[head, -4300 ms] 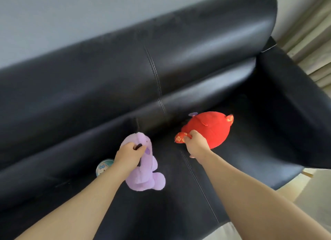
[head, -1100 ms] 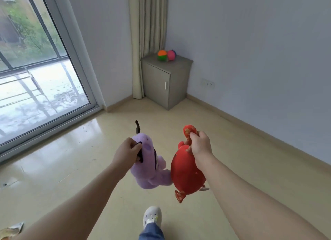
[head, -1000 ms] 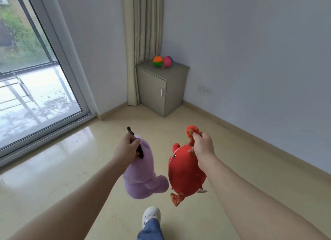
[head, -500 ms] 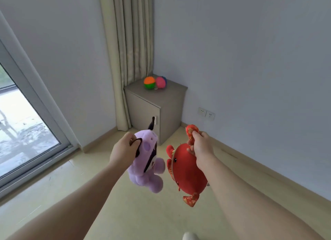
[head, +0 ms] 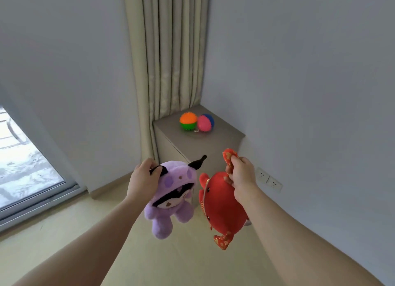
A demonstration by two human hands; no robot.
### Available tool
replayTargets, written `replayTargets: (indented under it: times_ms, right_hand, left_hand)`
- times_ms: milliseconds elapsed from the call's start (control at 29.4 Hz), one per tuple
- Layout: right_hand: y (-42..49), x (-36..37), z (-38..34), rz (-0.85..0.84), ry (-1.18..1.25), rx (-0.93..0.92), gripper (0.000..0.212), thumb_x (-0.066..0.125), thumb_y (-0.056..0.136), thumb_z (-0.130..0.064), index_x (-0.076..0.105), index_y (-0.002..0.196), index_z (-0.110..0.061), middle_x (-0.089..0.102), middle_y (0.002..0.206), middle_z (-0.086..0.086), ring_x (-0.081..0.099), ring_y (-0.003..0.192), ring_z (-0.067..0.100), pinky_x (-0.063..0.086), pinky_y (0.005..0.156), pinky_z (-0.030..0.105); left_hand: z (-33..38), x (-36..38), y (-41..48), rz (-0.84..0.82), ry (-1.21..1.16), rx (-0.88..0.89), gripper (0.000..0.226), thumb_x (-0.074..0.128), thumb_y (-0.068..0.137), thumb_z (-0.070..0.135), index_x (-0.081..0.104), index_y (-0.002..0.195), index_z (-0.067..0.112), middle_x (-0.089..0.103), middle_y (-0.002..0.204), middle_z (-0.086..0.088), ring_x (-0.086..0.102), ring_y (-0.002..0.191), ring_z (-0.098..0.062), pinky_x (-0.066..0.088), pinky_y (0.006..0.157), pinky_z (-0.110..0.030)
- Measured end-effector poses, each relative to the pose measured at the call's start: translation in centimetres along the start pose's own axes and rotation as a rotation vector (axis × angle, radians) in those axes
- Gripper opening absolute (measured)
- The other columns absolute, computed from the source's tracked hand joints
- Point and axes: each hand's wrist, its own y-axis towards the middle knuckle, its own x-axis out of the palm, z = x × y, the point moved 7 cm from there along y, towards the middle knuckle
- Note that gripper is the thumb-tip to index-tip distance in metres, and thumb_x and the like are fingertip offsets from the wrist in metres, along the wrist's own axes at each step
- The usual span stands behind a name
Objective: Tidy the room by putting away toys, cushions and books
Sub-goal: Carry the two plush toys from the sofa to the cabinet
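My left hand [head: 143, 180] grips a purple plush toy [head: 171, 200] by a black ear on its head, and the toy hangs below with its face toward me. My right hand [head: 241, 174] pinches the patterned tail fin of a red plush fish [head: 220, 211], which dangles beside the purple toy. Both toys hang in the air in front of a low grey cabinet [head: 224, 140] in the corner. On its top sit an orange-and-green spiky ball [head: 188, 121] and a pink-and-blue spiky ball [head: 205, 123], touching each other.
A beige curtain [head: 168, 57] hangs in the corner behind the cabinet. A glass sliding door [head: 19, 168] is at the left. Wall sockets [head: 269, 180] sit low on the right wall. Pale floor [head: 181, 262] stretches below my arms.
I have carried both toys from the black sofa across the room and come closer to the cabinet. The view has tilted up and the toys swing slightly; both grips are unchanged.
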Motion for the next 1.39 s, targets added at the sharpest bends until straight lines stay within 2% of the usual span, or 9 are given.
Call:
replayTargets:
  times_ms: [170, 442, 747, 951, 1019, 1121, 1223, 1291, 1393]
  right_hand:
    - [11.6, 2.0, -2.8, -0.022, -0.074, -0.001, 0.020, 0.050, 0.096, -0.025, 0.057, 0.098, -0.006, 0.050, 0.066, 0.002, 0.047, 0.058, 0.011, 0.043, 0.053, 0.025]
    - [24.2, 5.8, -6.1, -0.007, -0.105, 0.001, 0.014, 0.045, 0.098, -0.022, 0.054, 0.091, -0.013, 0.048, 0.069, 0.002, 0.046, 0.061, 0.012, 0.044, 0.056, 0.025]
    - [37.3, 12.3, -7.7, -0.113, -0.363, -0.071, 0.014, 0.044, 0.097, -0.020, 0.054, 0.092, -0.012, 0.054, 0.069, 0.003, 0.048, 0.062, 0.013, 0.042, 0.064, 0.030]
    - [44.5, 17.8, -8.9, -0.219, -0.484, -0.205, 0.018, 0.046, 0.096, -0.025, 0.055, 0.081, -0.021, 0.061, 0.084, 0.009, 0.057, 0.081, 0.027, 0.048, 0.082, 0.043]
    - [46.4, 19.4, -8.5, -0.322, -0.526, -0.237, 0.016, 0.046, 0.097, -0.022, 0.061, 0.094, -0.019, 0.062, 0.091, 0.007, 0.058, 0.088, 0.024, 0.046, 0.085, 0.037]
    - [47.6, 20.2, -8.1, -0.426, -0.833, -0.407, 0.026, 0.045, 0.098, -0.017, 0.060, 0.118, -0.010, 0.056, 0.110, 0.005, 0.053, 0.104, 0.018, 0.033, 0.083, 0.019]
    - [48.8, 20.5, -8.3, -0.351, -1.115, -0.631, 0.026, 0.050, 0.095, -0.027, 0.063, 0.117, -0.022, 0.050, 0.119, 0.004, 0.048, 0.113, 0.024, 0.034, 0.095, 0.031]
    - [49.4, 20.6, -7.1, -0.335, -1.380, -0.614, 0.033, 0.047, 0.093, -0.042, 0.055, 0.124, -0.037, 0.041, 0.135, -0.001, 0.037, 0.126, 0.024, 0.031, 0.100, 0.043]
    - [50.0, 20.9, -5.9, -0.401, -1.404, -0.506, 0.064, 0.051, 0.086, -0.056, 0.029, 0.143, -0.036, 0.027, 0.149, -0.002, 0.025, 0.137, 0.026, 0.030, 0.103, 0.048]
  left_hand:
    - [2.4, 4.0, 9.1, 0.067, 0.013, -0.075, 0.013, 0.049, 0.093, 0.026, 0.054, 0.088, 0.014, 0.060, 0.089, -0.008, 0.055, 0.078, -0.026, 0.042, 0.059, -0.029]
    - [4.1, 9.6, 21.7, -0.042, 0.003, -0.073, 0.017, 0.054, 0.091, 0.030, 0.053, 0.080, 0.017, 0.063, 0.077, -0.006, 0.058, 0.075, -0.028, 0.049, 0.067, -0.039]
    - [6.1, 16.3, 34.8, -0.152, 0.089, -0.082, 0.008, 0.053, 0.093, 0.023, 0.053, 0.090, 0.015, 0.053, 0.075, 0.001, 0.049, 0.074, -0.022, 0.038, 0.061, -0.030]
    - [4.1, 19.4, 38.7, -0.126, 0.063, -0.197, 0.009, 0.053, 0.093, 0.021, 0.052, 0.087, 0.014, 0.055, 0.076, -0.002, 0.049, 0.075, -0.023, 0.035, 0.058, -0.027]
    - [2.9, 20.1, 39.7, -0.087, 0.076, -0.269, 0.009, 0.052, 0.093, 0.020, 0.049, 0.086, 0.015, 0.053, 0.072, 0.000, 0.049, 0.074, -0.023, 0.034, 0.055, -0.024]
    - [3.3, 20.8, 40.8, -0.067, 0.112, -0.285, 0.010, 0.053, 0.093, 0.022, 0.049, 0.086, 0.016, 0.054, 0.073, 0.000, 0.051, 0.074, -0.023, 0.034, 0.056, -0.026]
    - [4.0, 21.9, 42.1, -0.061, 0.142, -0.288, 0.010, 0.056, 0.091, 0.025, 0.048, 0.087, 0.019, 0.055, 0.078, 0.001, 0.051, 0.075, -0.021, 0.034, 0.060, -0.027]
    - [3.5, 22.7, 42.1, -0.070, 0.169, -0.321, 0.012, 0.058, 0.089, 0.024, 0.048, 0.087, 0.019, 0.057, 0.082, -0.001, 0.050, 0.077, -0.021, 0.034, 0.064, -0.026]
    - [2.8, 23.2, 42.2, -0.060, 0.171, -0.338, 0.020, 0.065, 0.084, 0.025, 0.052, 0.097, 0.018, 0.057, 0.095, -0.005, 0.051, 0.085, -0.023, 0.033, 0.069, -0.026]
